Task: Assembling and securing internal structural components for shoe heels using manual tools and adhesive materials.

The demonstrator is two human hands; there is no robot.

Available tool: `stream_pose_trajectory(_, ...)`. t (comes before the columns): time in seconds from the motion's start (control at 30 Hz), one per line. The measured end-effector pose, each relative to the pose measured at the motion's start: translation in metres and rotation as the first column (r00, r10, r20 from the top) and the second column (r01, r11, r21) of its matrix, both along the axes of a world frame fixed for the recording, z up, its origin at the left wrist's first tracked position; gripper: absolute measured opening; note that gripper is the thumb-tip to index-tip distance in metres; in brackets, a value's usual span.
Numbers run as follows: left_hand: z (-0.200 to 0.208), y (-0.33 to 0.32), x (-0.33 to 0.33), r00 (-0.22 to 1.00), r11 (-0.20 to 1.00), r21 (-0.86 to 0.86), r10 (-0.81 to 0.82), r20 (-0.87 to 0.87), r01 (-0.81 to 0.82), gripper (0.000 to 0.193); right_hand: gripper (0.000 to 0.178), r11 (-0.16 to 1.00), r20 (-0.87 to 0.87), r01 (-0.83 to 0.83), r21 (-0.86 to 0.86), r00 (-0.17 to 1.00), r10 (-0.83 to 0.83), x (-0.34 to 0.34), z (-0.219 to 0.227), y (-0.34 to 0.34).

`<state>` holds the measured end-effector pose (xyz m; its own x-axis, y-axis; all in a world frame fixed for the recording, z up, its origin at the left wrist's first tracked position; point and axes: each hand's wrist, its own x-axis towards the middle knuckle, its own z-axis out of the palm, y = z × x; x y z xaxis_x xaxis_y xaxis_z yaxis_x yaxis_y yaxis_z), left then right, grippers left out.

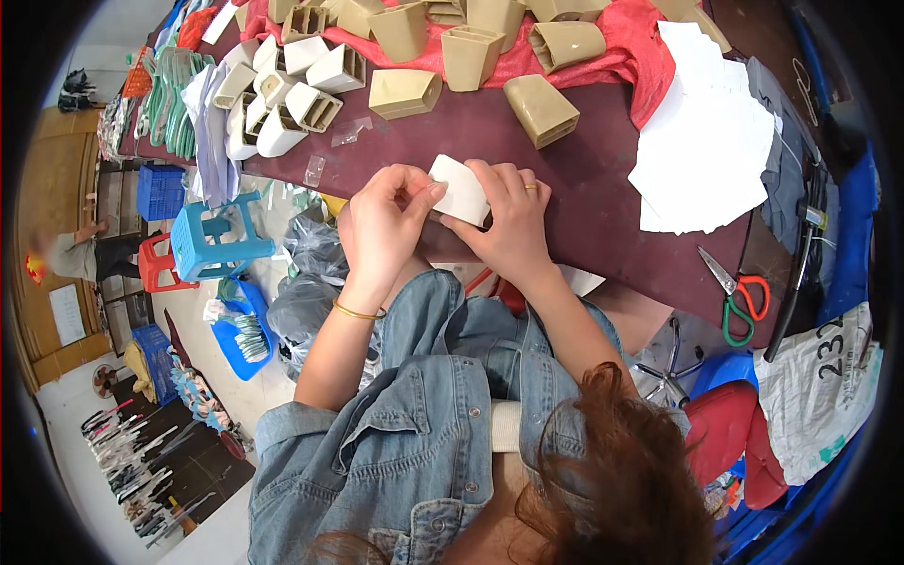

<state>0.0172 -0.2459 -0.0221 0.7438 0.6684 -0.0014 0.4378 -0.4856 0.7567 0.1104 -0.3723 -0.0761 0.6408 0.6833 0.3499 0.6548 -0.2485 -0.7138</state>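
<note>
Head view is showing the worktop [603, 141] stretching out beyond the lap, the right hand [509, 215] clasping a white block [461, 193] between thumb and fingers above its near edge. The left hand [384, 212] is pinching at the block's left side, anything smaller there hiding from sight. Good work is probably depending on the right hand bracing firmly, the left pressing lightly and evenly.

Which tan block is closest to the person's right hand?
The glossy, tapered tan block lying slantwise, ribbed end toward lower right, just above the right hand in the picture; the other tan blocks are farther away.
</note>
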Motion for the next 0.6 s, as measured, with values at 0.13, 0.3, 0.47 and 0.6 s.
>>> stream_pose_trajectory(0.13,-0.003,0.01,0.005,1.0,0.996,-0.084,0.0,-0.01,-0.001,0.014,0.063,1.0,-0.027,-0.018,-0.01,0.999,0.018,0.002,0.001,0.001)
stream_pose_trajectory(0.3,0.012,0.028,0.016,0.999,0.8,-0.599,-0.027,-0.027,0.005,0.017,0.063,0.999,-0.014,-0.032,0.006,0.999,0.032,0.004,0.002,0.0)
stream_pose_trajectory(0.47,-0.009,0.045,0.01,0.995,0.727,-0.686,-0.084,-0.051,0.026,0.024,0.064,0.999,0.0,-0.032,0.009,1.0,0.032,0.004,0.003,0.0)
stream_pose_trajectory(0.6,-0.051,-0.001,-0.006,0.929,0.893,-0.419,0.28,0.241,-0.161,0.046,0.066,0.998,0.008,0.016,0.06,1.0,-0.017,-0.002,-0.006,-0.002)
